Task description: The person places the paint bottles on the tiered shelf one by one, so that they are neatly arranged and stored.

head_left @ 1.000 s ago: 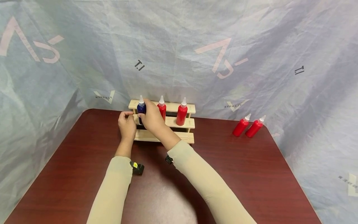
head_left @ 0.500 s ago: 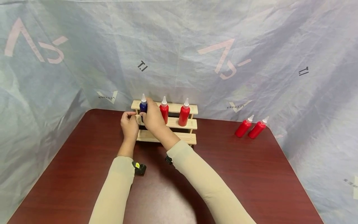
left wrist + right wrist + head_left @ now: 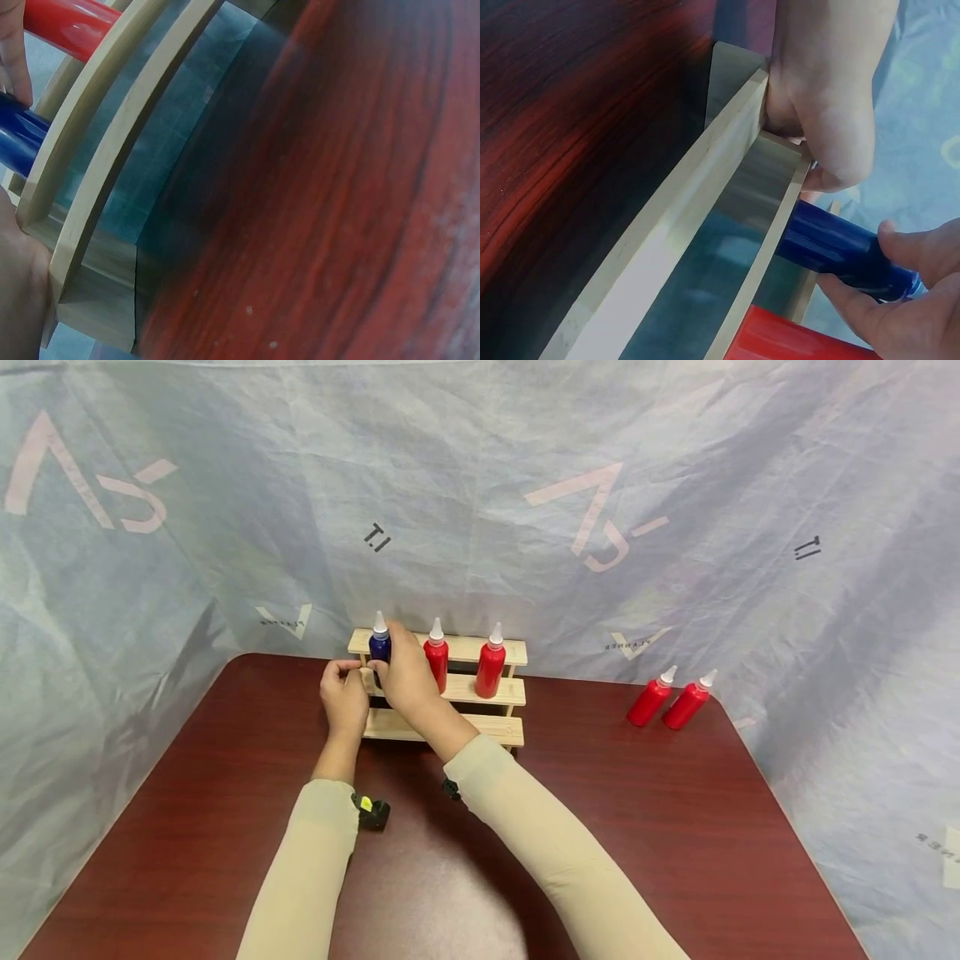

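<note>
In the head view, a blue squeeze bottle [image 3: 380, 646] with a white nozzle stands upright at the left end of the middle step of a three-step wooden rack [image 3: 480, 691]. My right hand [image 3: 408, 675] holds this bottle; the right wrist view shows thumb and fingers on either side of the blue bottle [image 3: 840, 244]. Its base meets the step there. At the rack's left end, my left hand [image 3: 346, 697] grips the side with bent fingers. Two red squeeze bottles [image 3: 490, 668] stand on the same step, the nearer one partly hidden by my right hand.
Two more red squeeze bottles [image 3: 683, 703] are at the back right of the dark red table [image 3: 637, 827], looking tilted in the head view. A grey cloth backdrop [image 3: 465, 493] hangs close behind the rack and along the sides.
Hands, rack and bottles keep nearly the same places relative to each other. The whole head view shifts slightly right, then slightly back left.
</note>
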